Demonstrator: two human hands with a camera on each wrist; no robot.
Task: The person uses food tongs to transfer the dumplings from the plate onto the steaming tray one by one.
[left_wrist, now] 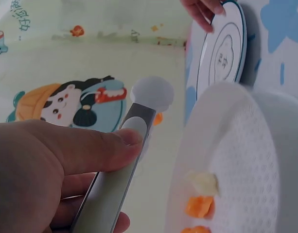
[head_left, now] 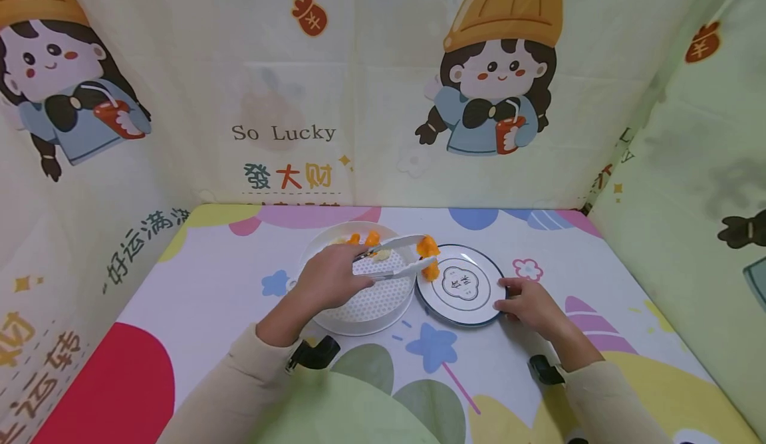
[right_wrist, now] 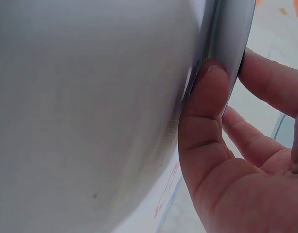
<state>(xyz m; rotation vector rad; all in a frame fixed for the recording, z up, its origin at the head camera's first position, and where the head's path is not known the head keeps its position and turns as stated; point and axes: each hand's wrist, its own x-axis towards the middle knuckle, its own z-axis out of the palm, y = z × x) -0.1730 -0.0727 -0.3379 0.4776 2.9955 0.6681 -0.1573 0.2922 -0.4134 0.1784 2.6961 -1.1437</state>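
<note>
My left hand [head_left: 332, 278] grips a pair of tongs [head_left: 413, 268] with pale tips, the thumb pressing along one arm in the left wrist view. Between the tips sits a lumpy orange piece [head_left: 427, 246], over the left rim of a round white plate [head_left: 481, 301] with a dark edge and a printed centre. My right hand [head_left: 532, 304] pinches that plate's right rim, thumb on one face and fingers on the other in the right wrist view. Below the left hand stands a white perforated basket [head_left: 371, 298], holding orange pieces [left_wrist: 200, 207] and a pale piece [left_wrist: 203, 183].
A cloth with colourful printed shapes covers the table [head_left: 209, 298]. Printed curtains [head_left: 383, 85] rise behind it and along both sides. The basket and plate stand side by side, close together.
</note>
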